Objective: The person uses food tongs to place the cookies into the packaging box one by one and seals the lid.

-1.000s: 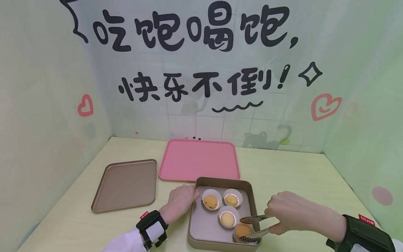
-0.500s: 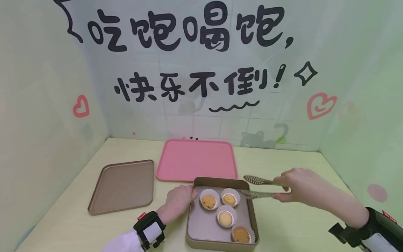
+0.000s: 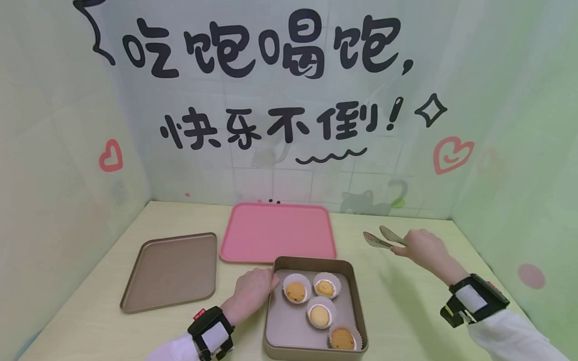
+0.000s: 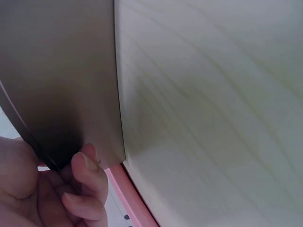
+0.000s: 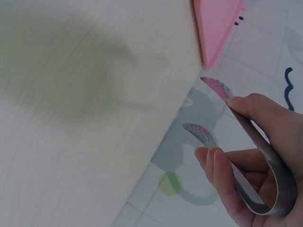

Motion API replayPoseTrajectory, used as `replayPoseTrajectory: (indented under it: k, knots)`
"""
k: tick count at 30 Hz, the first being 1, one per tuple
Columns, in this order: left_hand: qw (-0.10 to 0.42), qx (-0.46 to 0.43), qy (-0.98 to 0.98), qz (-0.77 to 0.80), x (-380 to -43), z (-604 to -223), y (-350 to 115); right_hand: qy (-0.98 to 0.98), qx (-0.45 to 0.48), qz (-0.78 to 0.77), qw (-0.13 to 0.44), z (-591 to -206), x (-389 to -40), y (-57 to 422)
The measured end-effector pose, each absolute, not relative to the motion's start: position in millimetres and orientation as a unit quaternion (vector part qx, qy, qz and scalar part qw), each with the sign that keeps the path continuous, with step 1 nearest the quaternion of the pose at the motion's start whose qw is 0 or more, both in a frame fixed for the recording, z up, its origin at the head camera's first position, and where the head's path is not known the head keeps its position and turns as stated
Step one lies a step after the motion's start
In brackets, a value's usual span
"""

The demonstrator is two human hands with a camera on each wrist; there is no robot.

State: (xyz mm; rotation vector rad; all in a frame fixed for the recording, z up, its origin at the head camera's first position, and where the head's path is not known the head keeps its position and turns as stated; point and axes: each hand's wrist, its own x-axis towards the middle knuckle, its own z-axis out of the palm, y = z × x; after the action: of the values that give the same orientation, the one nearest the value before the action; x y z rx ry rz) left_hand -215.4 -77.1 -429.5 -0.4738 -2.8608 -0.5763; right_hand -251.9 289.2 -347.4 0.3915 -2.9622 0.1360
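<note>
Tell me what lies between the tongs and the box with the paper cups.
In the head view, only bare table shows between the tongs, held in the right hand, and the box.

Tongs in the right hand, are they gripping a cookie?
No, the tips of the tongs in the right hand stand apart with nothing between them, away from the box.

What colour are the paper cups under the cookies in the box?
The paper cups are white; the head view shows them best.
</note>
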Motion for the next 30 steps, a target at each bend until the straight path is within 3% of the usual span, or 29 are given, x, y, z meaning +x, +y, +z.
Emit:
replayPoseTrajectory:
  k: [11,30]
  knots:
    - [0.084,-0.158,-0.964,-0.199,-215,-433,-74,-0.996,-0.016,0.085,0.038,-386,-290,290]
    - [0.088,-0.160,-0.962,-0.202,-217,-431,-78,-0.995,-0.037,0.088,0.002,-405,-293,270]
